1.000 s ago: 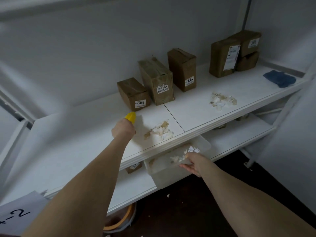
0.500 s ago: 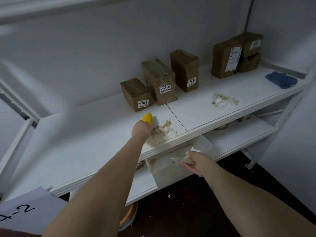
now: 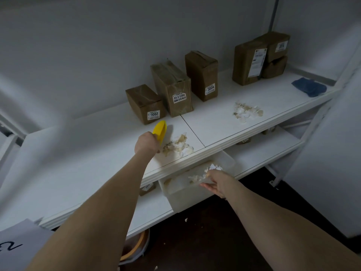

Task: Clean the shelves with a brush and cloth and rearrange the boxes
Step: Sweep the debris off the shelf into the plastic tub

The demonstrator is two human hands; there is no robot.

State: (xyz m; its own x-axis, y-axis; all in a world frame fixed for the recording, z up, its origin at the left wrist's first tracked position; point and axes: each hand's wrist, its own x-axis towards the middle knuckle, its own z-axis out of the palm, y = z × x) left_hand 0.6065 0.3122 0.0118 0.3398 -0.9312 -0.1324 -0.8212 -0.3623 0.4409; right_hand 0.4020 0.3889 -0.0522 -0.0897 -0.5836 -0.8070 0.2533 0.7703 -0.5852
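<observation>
On the upper shelf (image 3: 88, 153), left hand (image 3: 146, 142) curled round a yellow brush (image 3: 160, 129) beside a pile of scraps (image 3: 178, 146), right hand (image 3: 216, 182) holding the rim of a white tub (image 3: 187, 194) with pale scraps (image 3: 213, 167) inside, brown boxes (image 3: 172, 90) behind, blue cloth (image 3: 309, 87) far right.

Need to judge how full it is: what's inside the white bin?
Pale scraps lie in the bin, mostly near the right hand holding its front rim. The shelf overhangs the bin's back part, so whatever lies there is hidden.
</observation>
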